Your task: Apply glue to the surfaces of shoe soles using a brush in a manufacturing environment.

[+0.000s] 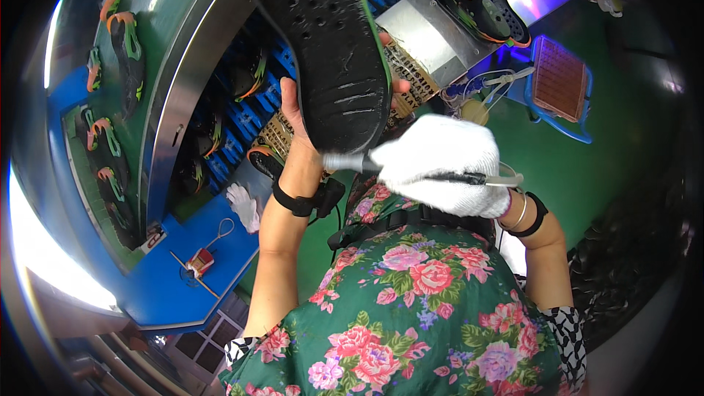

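Observation:
My left hand [295, 114] is bare and closed round a black shoe [334, 59], holding it up with a long flat face toward me. That face has small holes at one end, ridges at the other and a green and orange edge. In a white knitted glove, my right hand [444, 165] is closed on a slim tool [348, 162]. Its pale end lies right by the shoe's lower edge; whether they touch I cannot tell. A dark handle and a clear loop show at the wrist side of the glove.
Black shoes [488, 7] rest on a metal plate at the upper right. More shoes with green and orange parts [125, 48] lie along the left. A blue table [158, 290] bears a white glove [243, 205] and a small red tool [199, 260]. A blue-framed tray [559, 81] stands at right.

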The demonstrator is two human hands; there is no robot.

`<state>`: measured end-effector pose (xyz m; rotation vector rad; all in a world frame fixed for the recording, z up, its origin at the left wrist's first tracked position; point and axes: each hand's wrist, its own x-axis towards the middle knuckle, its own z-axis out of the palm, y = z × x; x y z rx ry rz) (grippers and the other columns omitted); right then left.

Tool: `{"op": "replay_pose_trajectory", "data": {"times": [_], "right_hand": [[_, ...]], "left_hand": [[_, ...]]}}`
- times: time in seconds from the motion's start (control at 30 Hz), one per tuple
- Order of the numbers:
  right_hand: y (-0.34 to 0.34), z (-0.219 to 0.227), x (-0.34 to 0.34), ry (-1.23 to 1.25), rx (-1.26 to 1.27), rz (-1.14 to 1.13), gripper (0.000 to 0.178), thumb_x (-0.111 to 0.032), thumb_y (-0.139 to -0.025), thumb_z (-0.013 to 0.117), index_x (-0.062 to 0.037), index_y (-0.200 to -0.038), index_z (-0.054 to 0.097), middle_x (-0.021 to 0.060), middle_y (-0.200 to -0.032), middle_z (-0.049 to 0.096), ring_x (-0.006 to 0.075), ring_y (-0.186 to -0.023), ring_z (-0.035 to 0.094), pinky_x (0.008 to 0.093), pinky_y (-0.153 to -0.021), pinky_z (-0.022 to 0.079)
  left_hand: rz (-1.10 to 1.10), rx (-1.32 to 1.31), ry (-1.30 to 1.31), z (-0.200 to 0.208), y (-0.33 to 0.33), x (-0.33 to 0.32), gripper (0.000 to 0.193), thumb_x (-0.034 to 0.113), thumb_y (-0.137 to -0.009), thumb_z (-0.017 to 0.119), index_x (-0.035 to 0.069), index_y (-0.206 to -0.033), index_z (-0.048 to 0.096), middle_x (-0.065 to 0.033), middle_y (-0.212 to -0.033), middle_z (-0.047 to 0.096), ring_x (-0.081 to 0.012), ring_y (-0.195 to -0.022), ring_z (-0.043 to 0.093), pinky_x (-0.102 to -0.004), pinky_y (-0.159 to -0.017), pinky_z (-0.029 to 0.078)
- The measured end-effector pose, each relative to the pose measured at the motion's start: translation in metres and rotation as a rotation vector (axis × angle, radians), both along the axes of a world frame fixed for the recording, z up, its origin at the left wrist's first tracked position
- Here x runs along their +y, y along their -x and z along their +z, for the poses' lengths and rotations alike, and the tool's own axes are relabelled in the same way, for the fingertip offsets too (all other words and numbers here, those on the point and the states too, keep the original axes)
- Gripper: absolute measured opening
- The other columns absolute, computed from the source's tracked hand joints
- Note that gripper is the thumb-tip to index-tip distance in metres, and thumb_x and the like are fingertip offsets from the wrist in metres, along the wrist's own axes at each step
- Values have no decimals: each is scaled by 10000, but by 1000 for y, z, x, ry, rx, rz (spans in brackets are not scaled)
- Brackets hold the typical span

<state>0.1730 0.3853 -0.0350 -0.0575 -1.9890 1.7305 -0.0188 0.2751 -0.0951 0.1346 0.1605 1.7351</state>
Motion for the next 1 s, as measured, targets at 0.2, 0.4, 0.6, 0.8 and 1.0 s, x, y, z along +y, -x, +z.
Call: {"op": "replay_pose_trajectory", "data": {"times": [0.2,0.4,0.6,0.8,1.0], "right_hand": [[-2,-15,-16,-438,90,35,380,-86,-812,771,-112,-1190,733,108,-1163,730,267,-895,699,357,-706,576],[-1,-5,11,-90,23,65,224,-67,-803,812,-65,-1025,787,97,-1002,774,252,-860,728,359,-748,577],[-5,-17,-2,-524,76,161,380,-112,-806,774,-86,-1182,732,122,-1175,733,273,-920,711,361,-737,584],[-1,-5,16,-364,27,90,285,-89,-807,801,-118,-1090,778,70,-1082,762,248,-893,713,359,-714,580],[-2,-16,7,-471,112,220,274,-90,-839,753,-90,-1112,749,103,-1115,744,261,-896,707,364,-737,585]], "left_hand": [[-83,145,280,-3,8,-1,1116,753,-808,658,54,-1588,273,-231,-1522,386,-454,-1089,598,-531,-874,576],[-147,17,250,-5,13,-7,1063,737,-827,623,59,-1584,310,-257,-1540,391,-488,-1117,593,-578,-909,538],[-248,63,417,8,29,0,675,413,-933,590,-44,-1425,517,-265,-1353,616,-389,-1151,676,-531,-1027,543],[-263,50,477,18,36,-2,531,308,-927,631,-51,-1318,616,-218,-1224,701,-307,-1042,724,-428,-961,582],[-335,157,613,27,44,3,473,305,-908,679,-42,-1230,672,-186,-1149,732,-264,-942,732,-382,-904,589]]}}
